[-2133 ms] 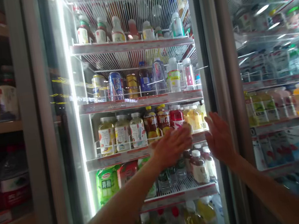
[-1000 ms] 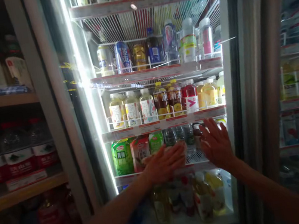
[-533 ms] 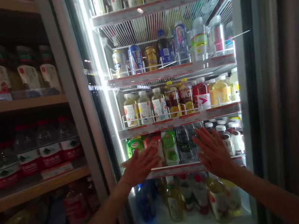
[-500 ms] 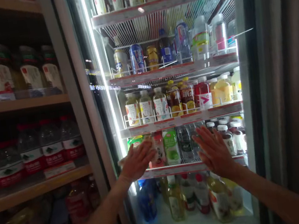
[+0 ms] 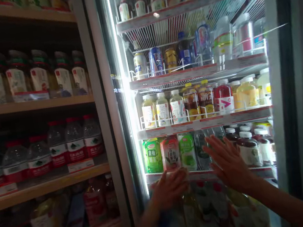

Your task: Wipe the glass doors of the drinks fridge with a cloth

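Observation:
Both my hands lie flat against the glass door (image 5: 238,7) of a lit drinks fridge. My left hand (image 5: 169,188) is open, fingers stretched out, low on the glass in front of the shelf edge (image 5: 201,174) under the green and red juice cartons (image 5: 160,155). My right hand (image 5: 228,162) is open with spread fingers, pressed on the glass in front of clear water bottles (image 5: 201,147) and white-capped dark bottles (image 5: 248,146). Neither hand holds anything.
The fridge shelves carry cans (image 5: 157,60), yellow and red bottled drinks (image 5: 201,100) and more bottles at the bottom. Left of the fridge frame (image 5: 105,109), wooden shelves (image 5: 45,188) hold water bottles (image 5: 56,149) and jars (image 5: 19,75). A dark door frame (image 5: 292,79) stands at the right.
My left hand has slid down the glass from the cartons to the shelf edge below them. My right hand stays flat on the glass. The view has shifted left, showing more of the wooden shelves.

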The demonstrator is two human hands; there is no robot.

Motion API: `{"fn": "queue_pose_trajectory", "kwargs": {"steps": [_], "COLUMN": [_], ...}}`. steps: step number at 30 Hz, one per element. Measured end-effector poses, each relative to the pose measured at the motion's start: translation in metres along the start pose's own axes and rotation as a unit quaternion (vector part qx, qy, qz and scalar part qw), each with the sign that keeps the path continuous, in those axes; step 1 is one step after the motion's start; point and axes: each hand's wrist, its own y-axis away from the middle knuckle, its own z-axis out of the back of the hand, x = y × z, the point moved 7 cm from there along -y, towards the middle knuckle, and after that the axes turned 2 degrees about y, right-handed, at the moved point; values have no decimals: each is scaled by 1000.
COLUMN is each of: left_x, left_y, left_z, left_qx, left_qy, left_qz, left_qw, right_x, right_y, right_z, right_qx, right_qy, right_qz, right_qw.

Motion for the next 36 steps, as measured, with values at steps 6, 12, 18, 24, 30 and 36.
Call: {"fn": "queue_pose_trajectory", "kwargs": {"steps": [6, 12, 18, 24, 30, 36], "left_x": [122, 142, 68, 153, 160, 67], "left_y": [-3, -22, -108, -48, -39, -133], "left_z": [35, 46, 24, 45, 51, 17], "left_qx": [-109, -194, -99, -177, -232, -91], "left_qy": [-63, -48, -9, -20, -50, -15], "left_qz": [299, 450, 145, 410, 498, 227], "left_qw": [946, 870, 984, 895, 834, 969], "right_x": [-8, -16, -19, -32, -41, -38], "right_y": [-2, -7, -24, -16, -2, -6], "right_z": [5, 5, -2, -9, -9, -6], "right_qx": [-7, -24, -38, -9, -15, -30], "right_qy": [-5, -1, 31, 47, 44, 42], "right_qz": [-5, -26, -49, -74, -87, -88], "right_qw": [1000, 999, 998, 996, 995, 995]}}
